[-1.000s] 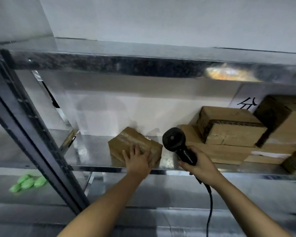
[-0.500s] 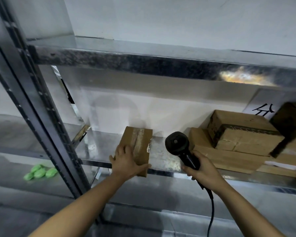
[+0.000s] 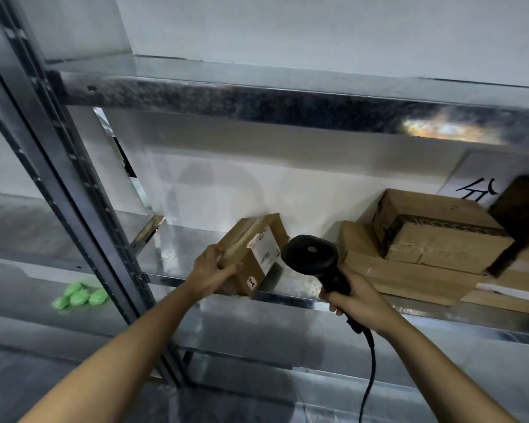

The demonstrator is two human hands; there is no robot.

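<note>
- Cardboard box (image 3: 251, 254): small, tilted up on the metal shelf (image 3: 287, 296) near its front edge, white label facing right.
- Left hand (image 3: 211, 271): grips the box's near-left corner, fingers over the top, thumb along the front face.
- Barcode scanner (image 3: 310, 257): black, corded, head just right of the box's label, close but apart.
- Right hand (image 3: 359, 303): fingers wrapped round the scanner handle, right of and slightly below the box.
- Stacked cartons (image 3: 425, 251): further right on the same shelf.

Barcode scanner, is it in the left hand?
No, the right hand grips the barcode scanner while the left hand holds a small cardboard box.
</note>
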